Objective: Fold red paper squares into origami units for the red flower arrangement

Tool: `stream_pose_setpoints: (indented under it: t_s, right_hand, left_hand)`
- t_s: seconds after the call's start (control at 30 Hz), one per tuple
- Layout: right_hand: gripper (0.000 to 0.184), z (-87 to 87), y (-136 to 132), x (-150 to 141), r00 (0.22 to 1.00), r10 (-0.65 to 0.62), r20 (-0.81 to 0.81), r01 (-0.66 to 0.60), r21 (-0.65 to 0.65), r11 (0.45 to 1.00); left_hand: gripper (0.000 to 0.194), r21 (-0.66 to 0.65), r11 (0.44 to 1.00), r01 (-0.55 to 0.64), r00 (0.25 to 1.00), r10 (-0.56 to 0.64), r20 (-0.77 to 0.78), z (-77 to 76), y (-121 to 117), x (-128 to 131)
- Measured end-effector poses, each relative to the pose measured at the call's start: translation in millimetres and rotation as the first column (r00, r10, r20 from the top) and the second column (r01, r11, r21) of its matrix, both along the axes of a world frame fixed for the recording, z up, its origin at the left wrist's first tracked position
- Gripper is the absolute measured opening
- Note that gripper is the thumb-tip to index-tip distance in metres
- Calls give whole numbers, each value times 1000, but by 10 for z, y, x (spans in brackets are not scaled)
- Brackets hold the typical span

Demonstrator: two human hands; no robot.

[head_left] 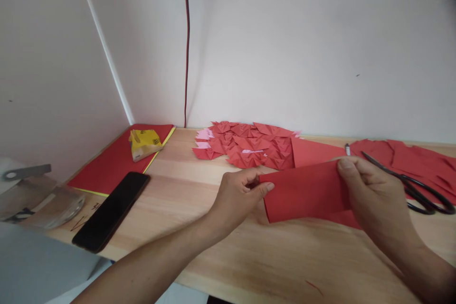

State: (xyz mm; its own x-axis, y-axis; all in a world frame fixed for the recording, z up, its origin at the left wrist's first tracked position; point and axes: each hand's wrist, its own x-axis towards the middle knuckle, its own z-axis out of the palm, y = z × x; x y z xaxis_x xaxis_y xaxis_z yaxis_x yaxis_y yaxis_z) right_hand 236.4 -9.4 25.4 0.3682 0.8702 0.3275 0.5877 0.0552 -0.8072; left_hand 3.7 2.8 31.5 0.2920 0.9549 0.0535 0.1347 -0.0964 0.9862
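Observation:
A folded sheet of red paper [306, 192] is held up over the table between my two hands. My left hand [244, 194] pinches its left edge, thumb in front and fingers behind. At the right end my right hand [370, 190] grips it, with the thumb on the near face. More red paper shows below and behind the sheet, partly hidden by it. Black-handled scissors [420, 190] lie just beyond my right hand, their blades partly covered by it.
Folded red and pink paper pieces [249, 145] are heaped by the wall, with more red paper [406, 161] at right. On the left are a black phone [112, 211], red sheets [107, 166] under a yellow packet [144, 145], and a clear plastic container [53, 204]. A cable [186, 47] hangs down.

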Motion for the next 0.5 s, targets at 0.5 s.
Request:
stream_pose_setpoints:
  t_s: [0.5]
  right_hand:
    - [37, 38, -37, -224, 994, 103, -34, -105, -87, 991]
  left_hand:
    - [20, 82, 976, 201, 978, -195, -78, -2, 82, -54]
